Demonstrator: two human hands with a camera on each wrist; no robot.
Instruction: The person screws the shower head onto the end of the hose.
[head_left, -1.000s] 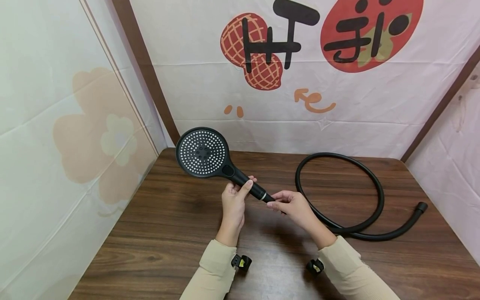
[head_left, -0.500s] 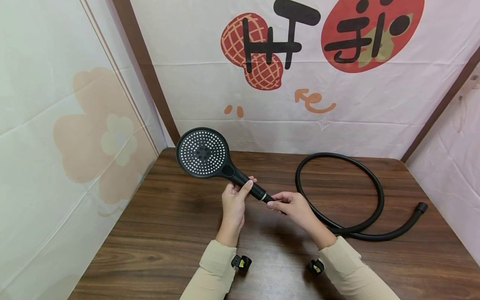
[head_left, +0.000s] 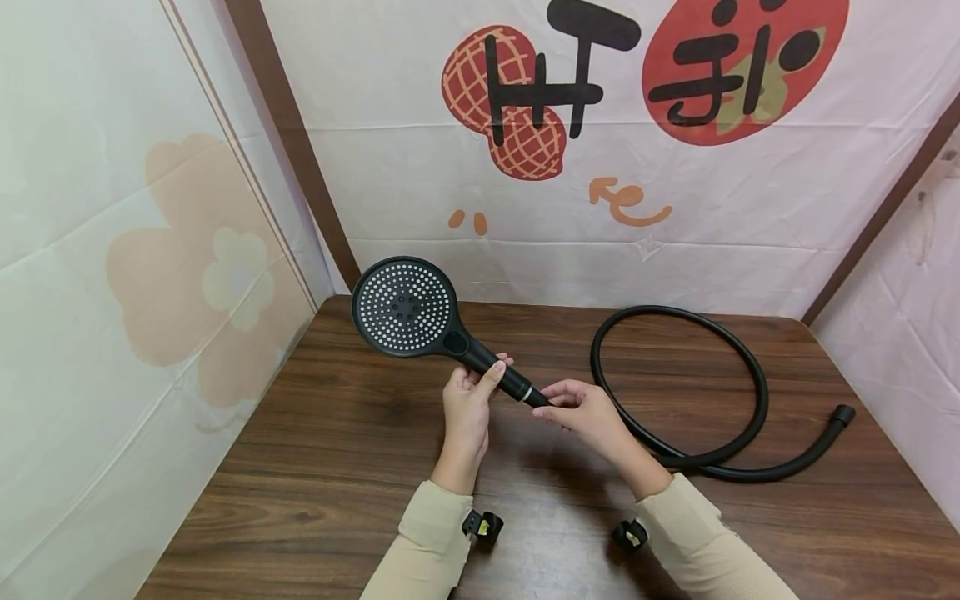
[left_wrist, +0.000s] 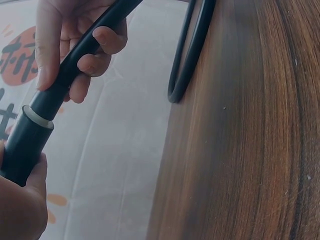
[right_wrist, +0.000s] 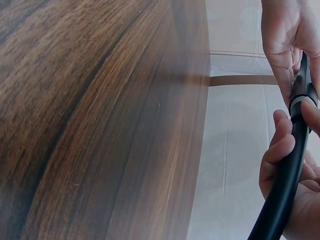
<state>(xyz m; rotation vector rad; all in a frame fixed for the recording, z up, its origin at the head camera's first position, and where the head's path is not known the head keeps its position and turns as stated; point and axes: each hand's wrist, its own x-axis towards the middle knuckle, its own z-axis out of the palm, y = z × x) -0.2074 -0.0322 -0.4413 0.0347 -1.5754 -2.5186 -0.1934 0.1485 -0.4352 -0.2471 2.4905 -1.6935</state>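
Observation:
A black handheld shower head (head_left: 405,306) is held above the table, its nozzle face with pale dots toward the head camera. My left hand (head_left: 467,408) grips its handle (head_left: 513,383), thumb on top. At the handle's lower end my right hand (head_left: 588,417) pinches the end fitting (left_wrist: 47,102) of a black shower hose (head_left: 761,400). Fitting and handle meet in line, and a thin pale ring (left_wrist: 37,116) shows between them. In the right wrist view the hose (right_wrist: 280,205) runs down across the right hand's fingers (right_wrist: 275,150).
The hose lies in a loop on the brown wooden table (head_left: 315,483), right of the hands. Its other end (head_left: 843,414) has a black fitting and points toward the table's right edge. Printed white cloth walls (head_left: 390,167) stand behind and at both sides.
My right hand's fingers have shifted slightly on the hose fitting. The left hand and the shower head have stayed almost still.

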